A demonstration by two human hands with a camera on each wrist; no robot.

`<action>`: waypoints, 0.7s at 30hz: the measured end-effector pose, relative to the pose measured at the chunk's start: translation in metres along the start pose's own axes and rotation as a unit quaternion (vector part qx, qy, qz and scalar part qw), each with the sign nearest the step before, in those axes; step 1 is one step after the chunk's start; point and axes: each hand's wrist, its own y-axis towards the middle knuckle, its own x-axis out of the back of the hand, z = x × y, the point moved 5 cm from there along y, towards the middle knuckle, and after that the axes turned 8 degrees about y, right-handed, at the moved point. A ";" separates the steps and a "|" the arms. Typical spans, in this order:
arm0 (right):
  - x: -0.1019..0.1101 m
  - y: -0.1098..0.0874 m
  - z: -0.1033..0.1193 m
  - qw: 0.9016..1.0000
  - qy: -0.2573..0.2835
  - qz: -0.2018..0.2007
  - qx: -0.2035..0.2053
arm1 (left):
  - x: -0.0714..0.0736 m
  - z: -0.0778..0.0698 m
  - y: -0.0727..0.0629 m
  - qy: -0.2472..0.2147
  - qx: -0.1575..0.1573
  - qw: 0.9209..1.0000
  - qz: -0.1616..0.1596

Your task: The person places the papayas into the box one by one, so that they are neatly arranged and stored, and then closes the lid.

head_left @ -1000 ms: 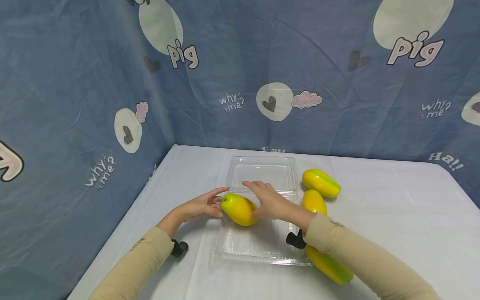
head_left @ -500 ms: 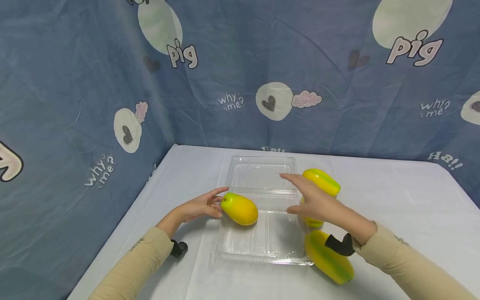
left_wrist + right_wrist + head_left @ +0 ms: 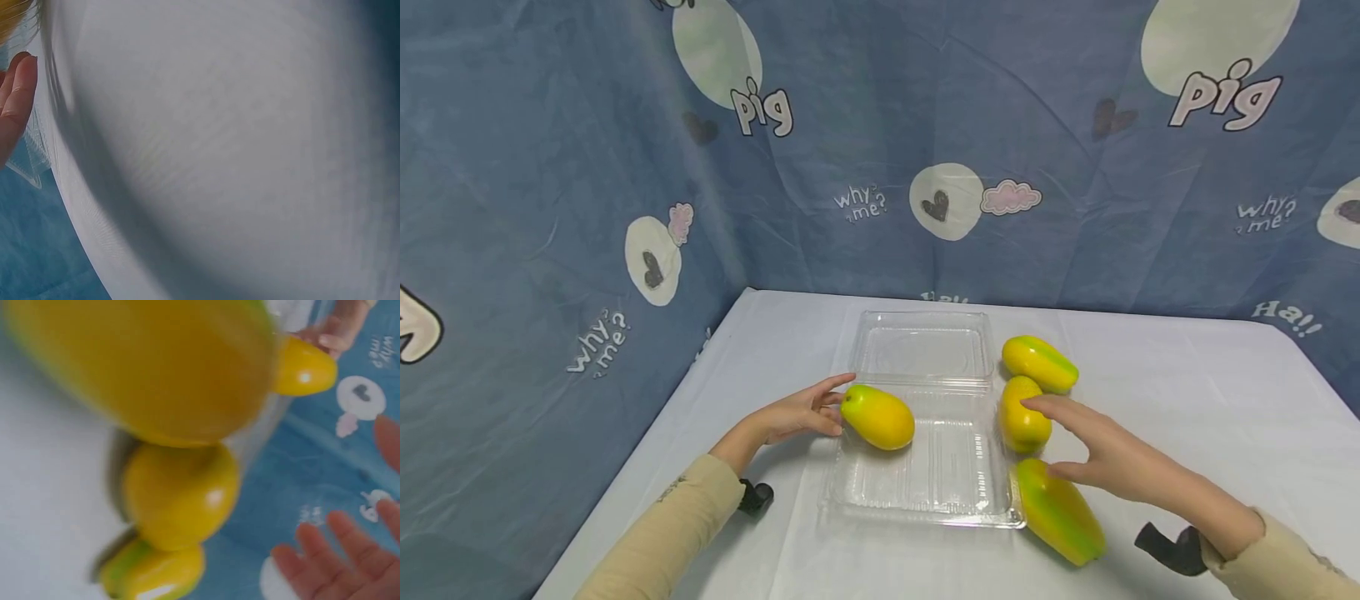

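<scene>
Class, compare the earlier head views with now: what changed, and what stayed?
The right hand has moved right and toward the person, from beside the fruit at the clear container to near the three fruits opposite, holding nothing. The left hand, container and fruits stayed put.

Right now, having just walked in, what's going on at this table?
A person's left hand is at the stem end of a yellow-green fruit lying at the left side of an open clear plastic container. The right hand, holding nothing, hovers by three more fruits to the container's right.
</scene>
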 end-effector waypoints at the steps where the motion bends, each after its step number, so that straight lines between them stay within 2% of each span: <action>1: -0.002 -0.003 -0.004 1.000 0.006 0.010 -0.004 | 0.000 0.000 0.000 -0.001 0.000 1.000 0.000; 3: -0.007 -0.010 -0.012 0.999 0.014 0.030 -0.004 | 0.000 -0.001 0.000 -0.002 -0.002 1.000 0.001; 6: -0.015 -0.019 -0.023 0.998 0.025 0.059 0.022 | 0.001 -0.001 0.000 0.000 -0.003 1.000 0.001; 12: -0.031 -0.032 -0.035 0.987 0.033 0.111 0.115 | 0.001 0.000 0.001 0.001 -0.005 1.000 0.003; 15: -0.034 -0.035 -0.037 0.985 0.011 0.106 0.139 | 0.001 0.001 0.002 0.001 -0.003 1.000 0.002; 21: -0.030 -0.040 -0.041 0.987 -0.050 0.063 0.142 | 0.001 0.001 0.002 0.003 0.000 1.000 0.001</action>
